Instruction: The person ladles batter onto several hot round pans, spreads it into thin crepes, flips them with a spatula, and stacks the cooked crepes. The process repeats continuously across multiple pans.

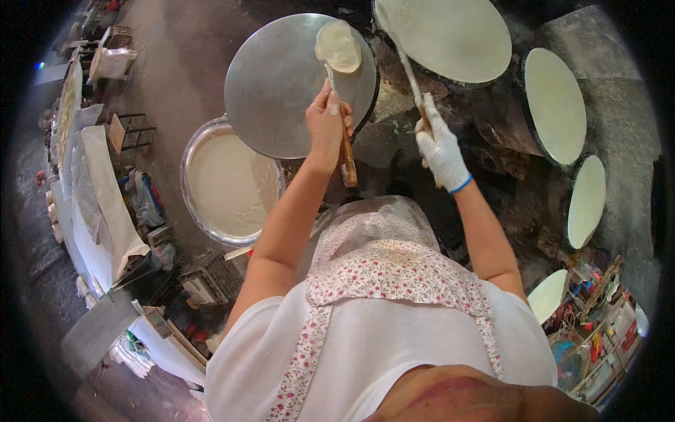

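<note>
My bare left hand (325, 126) is closed around a wooden-handled tool (349, 163) above a round grey griddle (281, 77). Its pale upper end meets a patch of cream-coloured batter (339, 46) at the griddle's far right; the tool's exact kind is unclear. In a white glove with a blue cuff, my right hand (441, 146) grips a long, thin spatula (412, 79) with a wooden handle. The spatula reaches up to the left edge of a second griddle, covered by a pale batter sheet (453, 35). Its tip is blurred against that sheet.
A metal basin of batter (232, 183) stands left of the grey griddle, close to my left forearm. More coated griddles (555, 105) curve down the right side. A small chair (130, 132) and a long white-covered table (105, 204) are at the left; a fan (568, 359) is lower right.
</note>
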{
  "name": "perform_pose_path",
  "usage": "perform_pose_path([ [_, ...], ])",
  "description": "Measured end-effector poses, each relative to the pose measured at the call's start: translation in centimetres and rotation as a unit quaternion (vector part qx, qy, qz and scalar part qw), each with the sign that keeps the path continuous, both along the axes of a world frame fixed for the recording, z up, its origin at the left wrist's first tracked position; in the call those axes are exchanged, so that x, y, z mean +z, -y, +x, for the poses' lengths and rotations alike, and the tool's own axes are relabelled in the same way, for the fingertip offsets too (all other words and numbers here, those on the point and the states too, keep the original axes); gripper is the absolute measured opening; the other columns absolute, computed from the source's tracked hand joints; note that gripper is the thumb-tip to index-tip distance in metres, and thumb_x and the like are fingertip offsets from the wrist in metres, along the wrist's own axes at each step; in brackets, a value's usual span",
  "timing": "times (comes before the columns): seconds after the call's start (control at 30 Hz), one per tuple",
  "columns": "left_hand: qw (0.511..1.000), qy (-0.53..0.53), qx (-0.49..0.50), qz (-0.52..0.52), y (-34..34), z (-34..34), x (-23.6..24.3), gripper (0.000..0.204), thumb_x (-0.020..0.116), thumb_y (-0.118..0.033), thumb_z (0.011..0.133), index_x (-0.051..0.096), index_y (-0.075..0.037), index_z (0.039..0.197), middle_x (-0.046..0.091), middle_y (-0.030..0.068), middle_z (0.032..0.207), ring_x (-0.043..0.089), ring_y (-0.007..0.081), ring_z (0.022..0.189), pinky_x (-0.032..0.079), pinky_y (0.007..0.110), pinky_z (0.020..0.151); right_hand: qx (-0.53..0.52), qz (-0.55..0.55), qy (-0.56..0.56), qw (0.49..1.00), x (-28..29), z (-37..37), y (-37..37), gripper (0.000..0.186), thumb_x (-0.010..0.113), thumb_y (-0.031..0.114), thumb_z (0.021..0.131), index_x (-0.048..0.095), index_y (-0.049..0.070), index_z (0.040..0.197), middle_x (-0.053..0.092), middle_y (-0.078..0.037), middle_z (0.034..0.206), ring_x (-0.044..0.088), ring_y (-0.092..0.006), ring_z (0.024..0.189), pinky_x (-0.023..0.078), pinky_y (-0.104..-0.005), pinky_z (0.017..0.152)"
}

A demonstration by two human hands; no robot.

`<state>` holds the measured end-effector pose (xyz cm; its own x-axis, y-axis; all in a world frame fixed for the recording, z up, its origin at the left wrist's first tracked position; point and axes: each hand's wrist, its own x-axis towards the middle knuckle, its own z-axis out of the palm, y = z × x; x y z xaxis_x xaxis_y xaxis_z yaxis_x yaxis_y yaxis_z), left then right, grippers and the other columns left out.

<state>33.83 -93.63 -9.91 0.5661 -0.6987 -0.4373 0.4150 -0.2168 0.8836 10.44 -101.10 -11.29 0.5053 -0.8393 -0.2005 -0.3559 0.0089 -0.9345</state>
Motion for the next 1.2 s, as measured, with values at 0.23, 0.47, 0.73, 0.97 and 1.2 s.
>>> perform_pose_path([
  [0.23,0.803,0.575,-0.134,0.078,-0.9,4.1,-6.9,0.052,0.061,-0.013,0.103,0.056,-0.021,0.154,0.071,0.0159,0.089,0.070,0.0343,0.081,0.055,0.047,0.074,-0.112,0.055,-0.018,0.992,-2.5,1.6,-7.8,0.061,0.062,0.018,0.104,0.043,0.001,0.160,0.054,-0.018,0.157,0.059,-0.0226,0.136,0.044,-0.0285,0.111],
  [0.47,0.717,0.662,-0.140,0.165,0.5,11.3,-5.7,0.051,0.056,-0.015,0.102,0.056,-0.023,0.153,0.074,0.0178,0.100,0.072,0.0392,0.092,0.056,0.050,0.081,-0.090,-0.075,-0.073,0.990,-2.7,6.5,-11.7,0.053,0.059,0.013,0.105,0.048,0.001,0.156,0.053,-0.022,0.157,0.054,-0.0255,0.144,0.042,-0.0314,0.115],
  [0.73,0.824,0.549,0.114,0.080,-10.7,19.1,-5.8,0.054,0.050,-0.004,0.102,0.050,-0.002,0.156,0.066,0.0150,0.078,0.064,0.0231,0.069,0.052,0.039,0.065,-0.031,-0.195,-0.176,0.964,-3.5,13.2,-7.1,0.053,0.055,0.032,0.103,0.054,0.015,0.153,0.074,-0.024,0.092,0.072,-0.0429,0.081,0.056,-0.0491,0.075],
  [0.97,0.946,0.307,0.101,0.037,-20.6,10.6,1.3,0.052,0.048,-0.007,0.109,0.044,-0.005,0.161,0.048,-0.0018,0.066,0.044,0.0055,0.053,0.038,0.025,0.047,-0.021,-0.205,-0.263,0.942,-3.9,16.6,-6.0,0.047,0.052,0.036,0.102,0.062,0.021,0.145,0.073,-0.023,0.086,0.072,-0.0425,0.079,0.055,-0.0540,0.076],
  [1.2,0.969,0.221,0.109,0.002,-28.1,6.5,3.5,0.053,0.042,-0.003,0.111,0.041,-0.010,0.164,0.049,-0.0035,0.068,0.040,0.0032,0.051,0.036,0.022,0.046,-0.049,-0.160,-0.237,0.957,-4.0,13.1,-5.5,0.050,0.055,0.037,0.102,0.061,0.020,0.148,0.075,-0.023,0.108,0.074,-0.0387,0.094,0.056,-0.0451,0.084],
])
